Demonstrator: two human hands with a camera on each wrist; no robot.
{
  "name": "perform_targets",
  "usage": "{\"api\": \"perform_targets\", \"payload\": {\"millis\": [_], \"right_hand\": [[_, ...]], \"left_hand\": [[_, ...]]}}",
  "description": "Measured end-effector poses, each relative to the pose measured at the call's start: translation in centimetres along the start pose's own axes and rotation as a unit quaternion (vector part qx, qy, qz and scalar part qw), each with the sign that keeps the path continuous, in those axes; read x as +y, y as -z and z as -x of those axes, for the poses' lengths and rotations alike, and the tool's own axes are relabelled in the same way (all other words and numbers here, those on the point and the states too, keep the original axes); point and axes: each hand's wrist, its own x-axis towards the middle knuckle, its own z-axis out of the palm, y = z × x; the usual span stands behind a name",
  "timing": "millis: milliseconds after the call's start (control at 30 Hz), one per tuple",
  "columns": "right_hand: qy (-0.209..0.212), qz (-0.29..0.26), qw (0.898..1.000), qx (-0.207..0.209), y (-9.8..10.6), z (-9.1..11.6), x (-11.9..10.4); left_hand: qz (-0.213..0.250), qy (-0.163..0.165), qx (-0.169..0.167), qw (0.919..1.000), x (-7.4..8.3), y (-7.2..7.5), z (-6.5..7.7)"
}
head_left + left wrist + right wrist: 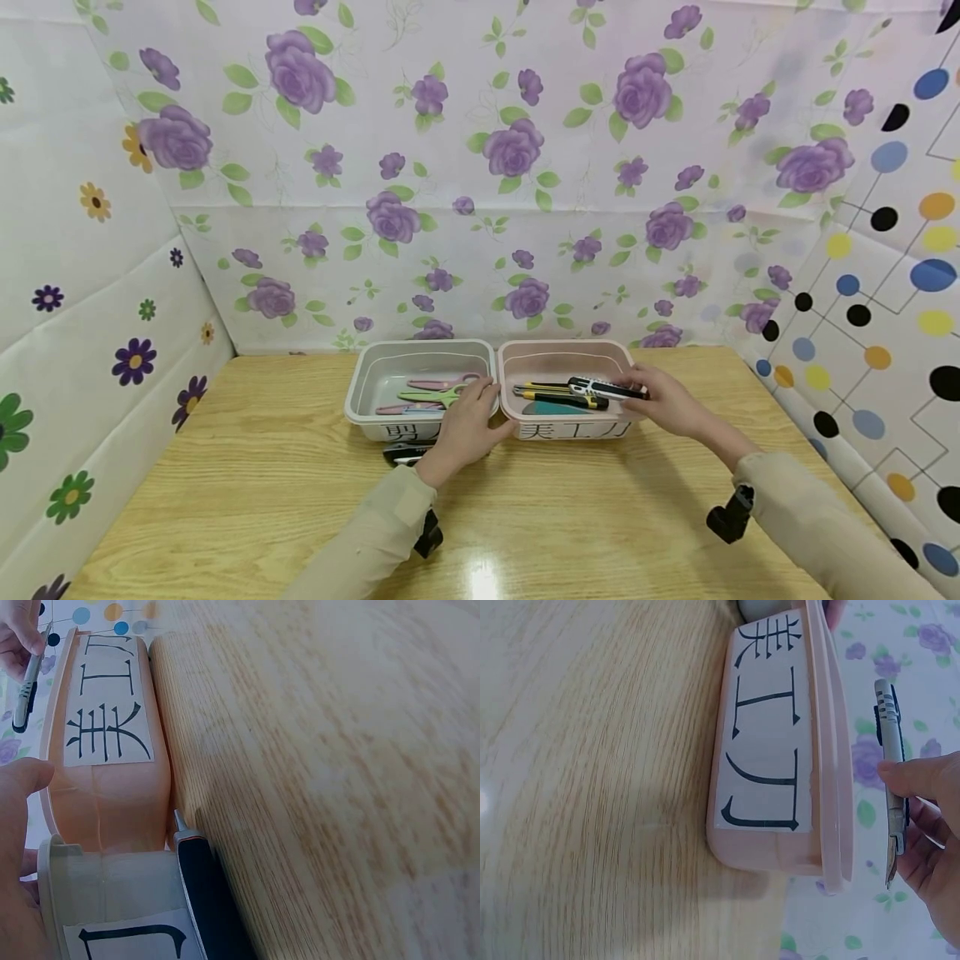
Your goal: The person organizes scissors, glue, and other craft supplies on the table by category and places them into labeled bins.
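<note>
Above the right end of the pink box (pixel 506 410), my right hand (pixel 663 400) pinches a white-and-black utility knife (pixel 592 388) between thumb and fingers. A small piece of blade shows at the knife's end in the right wrist view. Inside the box lie yellow-and-black utility knives (pixel 570 400) and a teal item (pixel 553 408). My left hand (pixel 468 425) rests where the two boxes meet, its fingers over the right rim of the grey box (pixel 362 408). Its thumb (pixel 34 774) is at the pink rim. The grey box holds several scissors (pixel 431 396).
On the table (pixel 247 467), a black utility knife (pixel 401 451) lies in front of the grey box, partly hidden by my left forearm. Both boxes carry labels with black characters on their fronts. A flowered cloth (pixel 480 275) hangs behind them, with patterned cloths on both sides.
</note>
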Motion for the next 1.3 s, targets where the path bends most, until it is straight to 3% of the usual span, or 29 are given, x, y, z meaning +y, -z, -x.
{"api": "perform_targets", "payload": {"millis": [567, 1300], "right_hand": [[-0.023, 0.009, 1.0, -0.001, -0.6, -1.6, 0.8], [0.034, 0.047, 0.998, -0.022, -4.1, -4.5, 1.1]], "left_hand": [[0.0, -0.009, 0.011, 0.9999, -0.1, -0.2, -0.1], [0.004, 0.002, -0.004, 1.0, 0.1, 0.2, 0.0]]}}
